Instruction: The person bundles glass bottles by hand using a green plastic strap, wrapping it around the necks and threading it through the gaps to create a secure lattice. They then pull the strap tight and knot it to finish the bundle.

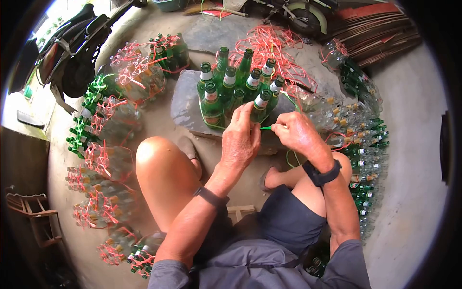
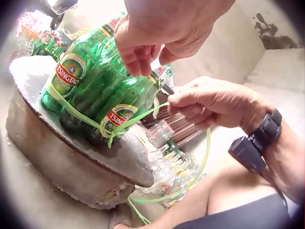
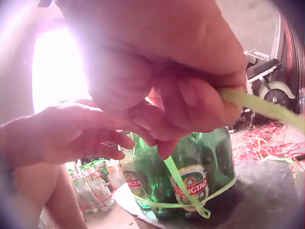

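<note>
Green bottles (image 1: 236,94) stand bunched on the stone slab (image 1: 185,108), a green strap (image 2: 138,118) already knotted round them; the right hand (image 1: 296,132) pinches its tail taut, the left hand (image 1: 240,139) curls over the necks, grip unclear; finishing the tie seems left

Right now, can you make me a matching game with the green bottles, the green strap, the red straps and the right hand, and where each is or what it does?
1 green bottles
2 green strap
3 red straps
4 right hand

A pinches the green strap
B stand on the stone slab
C looped round the bottles' bases
D loose heap behind the slab

Pairs: 1-B, 2-C, 3-D, 4-A
</note>
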`<action>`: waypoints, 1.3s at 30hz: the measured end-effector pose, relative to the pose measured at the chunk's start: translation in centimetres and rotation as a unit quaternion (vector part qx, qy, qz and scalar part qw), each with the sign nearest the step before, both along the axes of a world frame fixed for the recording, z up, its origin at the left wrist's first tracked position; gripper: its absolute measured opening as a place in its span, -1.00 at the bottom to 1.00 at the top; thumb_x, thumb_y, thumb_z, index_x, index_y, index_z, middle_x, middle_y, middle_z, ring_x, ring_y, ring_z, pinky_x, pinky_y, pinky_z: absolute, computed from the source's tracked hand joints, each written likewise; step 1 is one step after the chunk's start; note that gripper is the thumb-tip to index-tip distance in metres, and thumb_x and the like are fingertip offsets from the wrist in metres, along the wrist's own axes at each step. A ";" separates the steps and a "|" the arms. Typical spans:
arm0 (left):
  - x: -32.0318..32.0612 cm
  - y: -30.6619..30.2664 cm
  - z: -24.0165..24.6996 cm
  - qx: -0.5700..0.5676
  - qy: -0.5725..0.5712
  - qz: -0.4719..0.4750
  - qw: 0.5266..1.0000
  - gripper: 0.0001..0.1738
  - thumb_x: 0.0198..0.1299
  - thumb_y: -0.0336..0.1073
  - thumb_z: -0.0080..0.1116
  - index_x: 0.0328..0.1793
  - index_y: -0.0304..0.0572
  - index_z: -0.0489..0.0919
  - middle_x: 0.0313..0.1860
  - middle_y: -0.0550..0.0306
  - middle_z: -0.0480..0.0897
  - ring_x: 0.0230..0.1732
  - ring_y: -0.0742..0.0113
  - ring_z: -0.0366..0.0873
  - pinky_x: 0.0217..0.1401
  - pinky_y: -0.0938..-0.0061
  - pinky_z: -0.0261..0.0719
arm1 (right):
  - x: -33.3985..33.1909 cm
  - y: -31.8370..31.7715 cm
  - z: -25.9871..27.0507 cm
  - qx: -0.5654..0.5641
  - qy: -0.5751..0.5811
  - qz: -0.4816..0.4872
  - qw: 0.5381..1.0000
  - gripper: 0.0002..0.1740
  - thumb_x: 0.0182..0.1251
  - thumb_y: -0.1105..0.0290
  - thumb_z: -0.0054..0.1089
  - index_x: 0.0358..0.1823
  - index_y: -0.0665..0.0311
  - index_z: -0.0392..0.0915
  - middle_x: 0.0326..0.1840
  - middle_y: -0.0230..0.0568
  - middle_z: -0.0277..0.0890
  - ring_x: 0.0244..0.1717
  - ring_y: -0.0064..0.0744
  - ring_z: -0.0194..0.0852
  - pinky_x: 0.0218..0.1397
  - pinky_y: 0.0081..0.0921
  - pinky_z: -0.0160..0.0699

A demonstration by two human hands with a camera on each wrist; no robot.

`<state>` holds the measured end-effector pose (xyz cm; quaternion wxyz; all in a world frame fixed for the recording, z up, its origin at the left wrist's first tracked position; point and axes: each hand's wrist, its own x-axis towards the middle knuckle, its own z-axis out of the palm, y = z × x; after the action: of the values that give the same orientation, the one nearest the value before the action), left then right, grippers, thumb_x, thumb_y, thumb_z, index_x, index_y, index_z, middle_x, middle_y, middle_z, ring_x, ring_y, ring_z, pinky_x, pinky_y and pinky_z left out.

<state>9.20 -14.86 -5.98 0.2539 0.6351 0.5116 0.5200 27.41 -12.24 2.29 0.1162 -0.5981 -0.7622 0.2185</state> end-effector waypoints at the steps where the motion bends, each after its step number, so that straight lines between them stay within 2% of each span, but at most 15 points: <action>1: 0.1 0.2 0.0 -0.003 0.014 0.002 1.000 -0.34 0.33 -0.54 0.32 0.58 -0.35 0.46 0.34 -0.22 0.62 -0.12 0.13 0.81 -0.11 0.27 0.80 | 0.0 0.4 0.7 0.001 -0.007 0.015 1.000 -0.69 0.41 0.23 0.32 -0.34 0.36 0.76 -0.28 0.28 0.72 -0.12 0.42 0.73 -0.01 0.21 0.68; 4: 0.5 0.8 0.2 -0.022 0.032 -0.003 0.999 -0.19 0.29 -0.50 0.35 0.68 -0.35 0.33 0.37 -0.27 0.58 -0.15 0.07 0.81 -0.08 0.20 0.79 | -0.3 1.4 2.3 0.017 -0.043 0.064 0.997 -0.68 0.37 0.20 0.33 -0.36 0.36 0.76 -0.28 0.26 0.72 -0.13 0.40 0.73 -0.02 0.18 0.68; 5: 0.7 1.0 0.3 -0.038 0.036 -0.009 0.999 -0.12 0.27 -0.46 0.37 0.71 -0.35 0.28 0.36 -0.28 0.58 -0.17 0.05 0.80 -0.06 0.17 0.79 | -0.5 1.8 3.0 0.011 -0.044 0.074 0.996 -0.71 0.29 0.24 0.32 -0.39 0.36 0.74 -0.27 0.24 0.73 -0.13 0.38 0.73 -0.01 0.18 0.68; 8: 1.4 1.7 0.1 -0.065 0.021 -0.017 0.997 -0.04 0.23 -0.40 0.42 0.75 -0.33 0.24 0.34 -0.30 0.59 -0.19 0.03 0.80 -0.02 0.11 0.78 | -0.9 2.7 3.7 0.032 -0.067 0.096 0.993 -0.74 0.23 0.29 0.28 -0.42 0.37 0.71 -0.28 0.23 0.72 -0.14 0.38 0.73 -0.01 0.20 0.67; 9: 1.2 1.7 1.1 -0.112 -0.024 -0.051 0.992 -0.05 0.25 -0.35 0.38 0.74 -0.38 0.20 0.48 -0.47 0.49 0.23 -0.49 0.67 0.27 -0.12 0.71 | -1.0 3.0 3.7 0.032 -0.068 0.096 0.993 -0.74 0.23 0.29 0.28 -0.42 0.37 0.71 -0.28 0.23 0.72 -0.14 0.38 0.73 -0.01 0.20 0.67; 11: 1.4 2.1 1.4 -0.139 -0.025 -0.054 0.989 -0.05 0.26 -0.33 0.40 0.74 -0.37 0.20 0.48 -0.47 0.50 0.24 -0.49 0.67 0.26 -0.12 0.71 | -1.1 3.5 3.6 0.091 -0.073 0.120 0.986 -0.78 0.18 0.32 0.26 -0.42 0.36 0.71 -0.33 0.22 0.70 -0.18 0.37 0.73 -0.05 0.21 0.67; 13: 1.6 2.4 1.1 -0.165 -0.025 -0.055 0.984 -0.04 0.27 -0.31 0.41 0.73 -0.37 0.21 0.48 -0.47 0.51 0.24 -0.49 0.67 0.26 -0.12 0.71 | -1.3 4.0 4.2 0.097 -0.078 0.130 0.984 -0.78 0.19 0.32 0.27 -0.42 0.36 0.70 -0.36 0.21 0.69 -0.21 0.36 0.73 -0.07 0.22 0.67; 16: 2.2 2.7 0.1 -0.119 -0.007 -0.037 0.992 -0.08 0.29 -0.27 0.43 0.71 -0.33 0.24 0.45 -0.46 0.53 0.23 -0.49 0.68 0.24 -0.14 0.72 | -1.4 4.8 4.3 0.125 -0.087 0.156 0.976 -0.78 0.20 0.31 0.28 -0.44 0.34 0.67 -0.41 0.18 0.67 -0.26 0.35 0.72 -0.12 0.21 0.67; 18: 2.7 2.8 -0.4 -0.084 -0.016 0.004 0.996 -0.15 0.32 -0.24 0.43 0.68 -0.29 0.34 0.37 -0.38 0.62 -0.17 -0.11 0.80 0.05 0.05 0.77 | -1.5 5.2 4.2 0.144 -0.096 0.176 0.969 -0.79 0.21 0.31 0.29 -0.45 0.33 0.65 -0.43 0.17 0.66 -0.28 0.34 0.72 -0.14 0.21 0.66; 19: 2.9 2.8 -0.4 -0.086 -0.016 0.005 0.996 -0.15 0.32 -0.24 0.43 0.68 -0.29 0.34 0.37 -0.38 0.62 -0.17 -0.11 0.80 0.05 0.05 0.77 | -1.7 5.3 4.3 0.150 -0.099 0.183 0.967 -0.79 0.22 0.32 0.29 -0.46 0.32 0.64 -0.45 0.16 0.65 -0.29 0.32 0.72 -0.16 0.20 0.66; 21: 3.1 2.9 -0.6 -0.071 -0.023 0.010 0.997 -0.25 0.39 -0.30 0.36 0.64 -0.25 0.32 0.37 -0.42 0.58 0.20 -0.50 0.68 0.18 -0.17 0.72 | -1.9 5.7 4.5 0.155 -0.104 0.192 0.964 -0.79 0.23 0.32 0.29 -0.47 0.31 0.62 -0.46 0.14 0.64 -0.30 0.31 0.72 -0.18 0.19 0.65; 29: 3.9 2.9 -0.3 -0.069 -0.041 0.031 0.996 -0.34 0.44 -0.38 0.27 0.61 -0.20 0.31 0.34 -0.35 0.56 0.13 -0.49 0.69 0.08 -0.19 0.74 | -2.1 7.3 4.7 0.177 -0.121 0.226 0.950 -0.78 0.26 0.31 0.35 -0.46 0.28 0.60 -0.49 0.10 0.63 -0.33 0.26 0.72 -0.23 0.13 0.66; 32: 4.0 2.9 -0.2 -0.092 -0.061 0.033 0.993 -0.40 0.51 -0.34 0.26 0.61 -0.18 0.37 0.35 -0.46 0.57 0.25 -0.60 0.62 0.19 -0.20 0.68 | -2.4 7.6 4.8 0.209 -0.127 0.253 0.936 -0.79 0.27 0.32 0.34 -0.46 0.27 0.60 -0.50 0.08 0.62 -0.34 0.25 0.70 -0.24 0.13 0.65; 39: 4.6 3.1 -0.8 -0.085 -0.039 0.059 0.994 -0.51 0.59 -0.32 0.16 0.57 -0.11 0.38 0.31 -0.40 0.57 0.15 -0.61 0.64 0.03 -0.27 0.70 | -2.9 9.1 5.0 0.205 -0.124 0.282 0.929 -0.81 0.25 0.35 0.32 -0.47 0.27 0.57 -0.51 0.08 0.59 -0.35 0.24 0.69 -0.27 0.12 0.62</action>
<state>13.83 -11.76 -6.79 0.2957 0.5593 0.5805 0.5126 24.50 -3.17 7.32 0.0743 -0.3436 -0.9361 0.0053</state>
